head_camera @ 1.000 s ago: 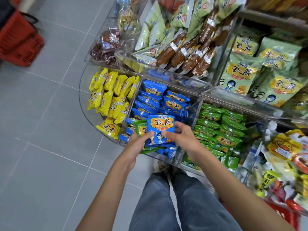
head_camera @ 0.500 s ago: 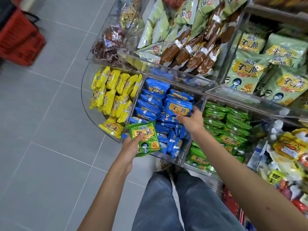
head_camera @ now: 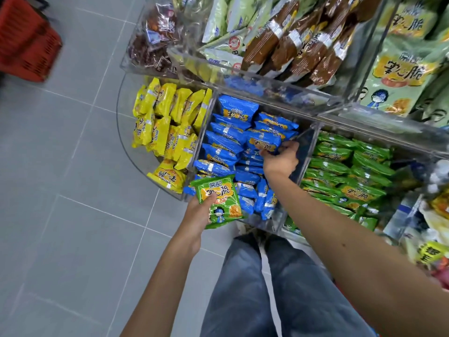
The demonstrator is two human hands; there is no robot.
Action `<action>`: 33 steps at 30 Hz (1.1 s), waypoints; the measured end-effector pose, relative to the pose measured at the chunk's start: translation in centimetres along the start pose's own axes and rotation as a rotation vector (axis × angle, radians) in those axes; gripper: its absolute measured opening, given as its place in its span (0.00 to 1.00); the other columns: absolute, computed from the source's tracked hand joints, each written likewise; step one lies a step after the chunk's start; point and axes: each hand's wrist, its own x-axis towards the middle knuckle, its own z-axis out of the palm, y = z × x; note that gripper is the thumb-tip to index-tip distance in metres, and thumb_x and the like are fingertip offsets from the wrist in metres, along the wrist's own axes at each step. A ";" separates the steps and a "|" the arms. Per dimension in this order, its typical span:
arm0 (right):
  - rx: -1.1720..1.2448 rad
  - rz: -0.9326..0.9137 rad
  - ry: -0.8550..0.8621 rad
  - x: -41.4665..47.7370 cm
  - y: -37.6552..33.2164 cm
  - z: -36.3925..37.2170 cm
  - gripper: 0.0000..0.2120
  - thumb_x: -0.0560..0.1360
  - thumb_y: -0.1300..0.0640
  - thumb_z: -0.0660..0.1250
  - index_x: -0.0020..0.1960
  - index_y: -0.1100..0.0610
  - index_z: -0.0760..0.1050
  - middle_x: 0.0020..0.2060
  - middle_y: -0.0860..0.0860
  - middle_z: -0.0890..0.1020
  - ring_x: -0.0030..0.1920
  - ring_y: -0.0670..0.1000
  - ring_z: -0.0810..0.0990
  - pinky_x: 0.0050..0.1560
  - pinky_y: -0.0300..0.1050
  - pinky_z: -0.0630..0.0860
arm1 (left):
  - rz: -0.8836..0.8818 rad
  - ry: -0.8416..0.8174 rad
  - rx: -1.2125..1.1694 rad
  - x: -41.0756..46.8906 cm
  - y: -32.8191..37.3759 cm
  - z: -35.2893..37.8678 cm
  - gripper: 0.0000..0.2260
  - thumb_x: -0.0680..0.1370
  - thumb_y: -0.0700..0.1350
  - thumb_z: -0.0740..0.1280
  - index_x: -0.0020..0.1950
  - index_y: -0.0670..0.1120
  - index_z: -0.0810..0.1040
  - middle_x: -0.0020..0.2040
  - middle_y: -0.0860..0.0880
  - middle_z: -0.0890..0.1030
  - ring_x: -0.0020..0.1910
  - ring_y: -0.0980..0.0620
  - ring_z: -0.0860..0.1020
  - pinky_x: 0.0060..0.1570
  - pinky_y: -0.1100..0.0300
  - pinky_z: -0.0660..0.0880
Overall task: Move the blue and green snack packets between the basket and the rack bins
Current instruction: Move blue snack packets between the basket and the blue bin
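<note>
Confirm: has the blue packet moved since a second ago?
Yes. The right hand carried the blue packet from the front of the blue bin toward its rear.

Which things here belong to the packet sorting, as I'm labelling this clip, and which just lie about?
Job: green packet in left hand; blue packet in right hand; binned blue packets; binned green packets.
Lying about: yellow packets; brown packets; pale green bags.

Floor: big matt grey square tiles [head_camera: 60, 154] w/ pale grout lines, soft even light. Clear acrylic tiered display rack [head_camera: 279, 91] fills upper right; lower shelf has curved front edge at left. Red plastic mesh baskets [head_camera: 26, 45] on floor, top left, blurred, well apart from rack.
</note>
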 end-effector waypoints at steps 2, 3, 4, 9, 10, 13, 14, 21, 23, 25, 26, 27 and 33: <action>0.012 0.027 0.018 0.1 0.2 0.0 0.19 0.64 0.55 0.78 0.44 0.56 0.67 0.36 0.48 0.72 0.41 0.52 0.73 0.50 0.52 0.77 | -0.010 0.004 0.001 0.2 0.1 0.2 0.05 0.80 0.44 0.62 0.46 0.53 0.72 0.44 0.55 0.81 0.42 0.54 0.81 0.40 0.59 0.76; 0.002 0.036 0.009 0.1 0.2 0.0 0.19 0.65 0.54 0.78 0.39 0.54 0.66 0.33 0.46 0.71 0.40 0.52 0.73 0.49 0.51 0.77 | -0.019 0.007 0.003 0.3 0.2 0.3 0.04 0.80 0.45 0.62 0.46 0.52 0.72 0.44 0.54 0.82 0.42 0.54 0.81 0.39 0.60 0.76; -0.012 0.043 -0.005 0.2 0.3 -0.1 0.20 0.65 0.53 0.78 0.37 0.53 0.65 0.31 0.44 0.69 0.39 0.51 0.73 0.48 0.49 0.77 | -0.026 0.008 0.005 0.4 0.2 0.5 0.02 0.80 0.46 0.63 0.48 0.52 0.73 0.46 0.52 0.82 0.43 0.53 0.81 0.39 0.60 0.75; -0.079 0.069 -0.129 0.5 -0.3 -1.1 0.19 0.66 0.49 0.77 0.48 0.57 0.71 0.40 0.50 0.76 0.47 0.55 0.78 0.47 0.44 0.73 | -0.028 0.011 0.022 0.4 0.7 1.5 0.05 0.79 0.47 0.64 0.54 0.52 0.74 0.51 0.51 0.81 0.49 0.51 0.80 0.46 0.57 0.76; -0.075 0.081 -0.167 0.3 -0.6 -1.6 0.23 0.67 0.48 0.76 0.54 0.58 0.72 0.46 0.53 0.78 0.51 0.56 0.77 0.48 0.44 0.73 | -0.025 0.009 0.029 0.2 0.8 1.8 0.02 0.79 0.47 0.64 0.51 0.52 0.75 0.50 0.51 0.81 0.48 0.52 0.80 0.45 0.57 0.76; 0.033 0.100 -0.250 -1.3 -1.2 -4.1 0.26 0.72 0.45 0.70 0.63 0.59 0.70 0.54 0.53 0.77 0.57 0.54 0.76 0.51 0.42 0.70 | -0.006 -0.011 0.035 -0.4 1.3 2.9 0.02 0.79 0.46 0.65 0.47 0.54 0.74 0.48 0.53 0.81 0.46 0.54 0.80 0.43 0.59 0.75; 0.102 0.103 -0.293 -2.2 -1.2 -5.3 0.25 0.73 0.45 0.68 0.63 0.59 0.70 0.54 0.53 0.77 0.56 0.53 0.76 0.52 0.43 0.71 | -0.002 -0.026 0.042 -0.8 1.5 3.3 0.02 0.78 0.47 0.65 0.47 0.54 0.74 0.48 0.54 0.81 0.46 0.55 0.80 0.44 0.59 0.75; 0.262 -0.048 -0.555 -8.0 2.5 -15.4 0.06 0.73 0.55 0.70 0.43 0.57 0.75 0.33 0.45 0.75 0.36 0.47 0.73 0.37 0.38 0.71 | 0.121 -0.322 0.264 -4.6 1.2 7.6 0.04 0.78 0.43 0.66 0.51 0.51 0.78 0.48 0.52 0.84 0.47 0.54 0.82 0.46 0.61 0.78; 0.237 -0.054 -0.544 -8.4 3.9 -17.7 0.07 0.71 0.60 0.72 0.41 0.60 0.74 0.32 0.46 0.73 0.34 0.45 0.72 0.35 0.39 0.70 | 0.163 -0.366 0.335 -5.5 0.6 9.0 0.05 0.78 0.41 0.66 0.51 0.49 0.79 0.47 0.52 0.84 0.48 0.53 0.82 0.48 0.61 0.78; 0.245 -0.079 -0.555 -8.2 5.0 -19.9 0.11 0.70 0.63 0.73 0.36 0.54 0.73 0.27 0.41 0.75 0.30 0.42 0.74 0.32 0.34 0.72 | 0.178 -0.373 0.391 -6.2 0.0 10.4 0.11 0.76 0.41 0.68 0.59 0.45 0.77 0.52 0.47 0.83 0.53 0.48 0.80 0.54 0.54 0.78; 0.239 -0.088 -0.567 -7.9 5.4 -20.8 0.12 0.69 0.64 0.73 0.37 0.51 0.73 0.27 0.40 0.77 0.30 0.39 0.76 0.32 0.32 0.72 | 0.189 -0.366 0.412 -6.4 -0.3 11.1 0.15 0.75 0.41 0.70 0.61 0.44 0.75 0.55 0.45 0.81 0.56 0.46 0.79 0.57 0.51 0.76; 0.214 -0.089 -0.571 -7.7 5.8 -21.7 0.12 0.68 0.64 0.74 0.41 0.51 0.75 0.31 0.40 0.78 0.33 0.39 0.78 0.34 0.31 0.74 | 0.214 -0.364 0.442 -6.5 -0.6 11.8 0.16 0.74 0.41 0.71 0.61 0.45 0.74 0.56 0.44 0.80 0.57 0.45 0.78 0.59 0.50 0.75; 0.135 -0.168 -0.298 -4.2 7.8 -25.4 0.15 0.67 0.66 0.75 0.52 0.61 0.77 0.40 0.50 0.79 0.36 0.45 0.75 0.39 0.34 0.74 | 0.529 -0.152 0.667 -5.2 -2.5 15.2 0.22 0.74 0.43 0.71 0.66 0.46 0.69 0.62 0.50 0.73 0.62 0.50 0.72 0.61 0.61 0.67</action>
